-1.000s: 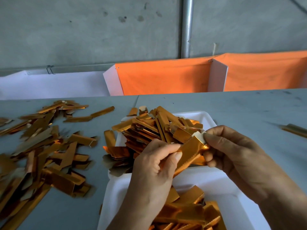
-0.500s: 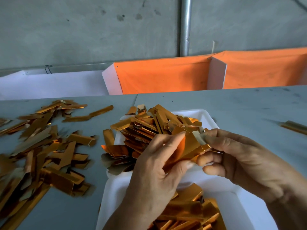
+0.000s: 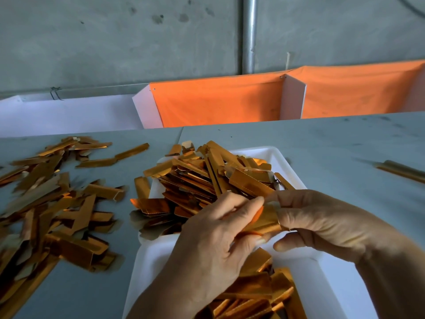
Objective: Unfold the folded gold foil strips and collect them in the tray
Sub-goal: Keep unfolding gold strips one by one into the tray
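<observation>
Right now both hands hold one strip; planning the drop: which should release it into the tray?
Probably left: the left hand hangs over the near tray's pile, gripping the strip; the right hand pinches its end.

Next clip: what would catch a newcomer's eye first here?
Two bare hands, left and right, pinch one shiny gold foil strip above the white plastic tray at bottom centre. Behind them, a heap of gold strips overflows a second white tray; more gold strips lie scattered on the grey table at left.

No readable text, labels, brands or numbers on any surface in view.
</observation>
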Tool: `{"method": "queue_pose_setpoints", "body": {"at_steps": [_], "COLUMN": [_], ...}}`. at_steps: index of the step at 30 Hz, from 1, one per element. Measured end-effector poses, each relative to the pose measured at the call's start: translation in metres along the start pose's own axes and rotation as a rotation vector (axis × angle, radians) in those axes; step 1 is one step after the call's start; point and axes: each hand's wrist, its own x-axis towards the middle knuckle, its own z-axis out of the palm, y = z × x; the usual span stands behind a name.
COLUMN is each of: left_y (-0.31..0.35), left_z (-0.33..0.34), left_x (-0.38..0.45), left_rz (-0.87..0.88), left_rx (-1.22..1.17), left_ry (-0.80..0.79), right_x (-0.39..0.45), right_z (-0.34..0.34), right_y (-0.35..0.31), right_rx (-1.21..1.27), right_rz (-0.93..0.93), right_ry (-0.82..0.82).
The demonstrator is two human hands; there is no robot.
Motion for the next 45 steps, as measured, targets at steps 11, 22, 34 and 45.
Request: {"method": "queue_pose_setpoints", "body": {"at_steps": [11, 22, 34, 45], "left_y": [-0.001, -0.001, -0.008, -0.008], "left_z": [0.005, 0.002, 0.006, 0.000], "left_x": [0.003, 0.001, 0.000, 0.001], "left_rz": [-0.138, -0.250, -0.225, -0.142], "left_rx": [-0.104, -0.453, -0.437, -0.487], "left_ry": [0.079, 0.170, 0.197, 0.152], "right_x": [0.002, -0.002, -0.003, 0.000], "right_z": [0.007, 0.009, 0.010, 0.006], "right_y": [0.002, -0.001, 0.000, 0.003], "right_rx": [-0.078, 0.170, 0.004, 0.247], "right_rz": [-0.118, -0.222, -0.257, -0.255], "right_ry": [0.143, 0.186, 0.280, 0.200]}}
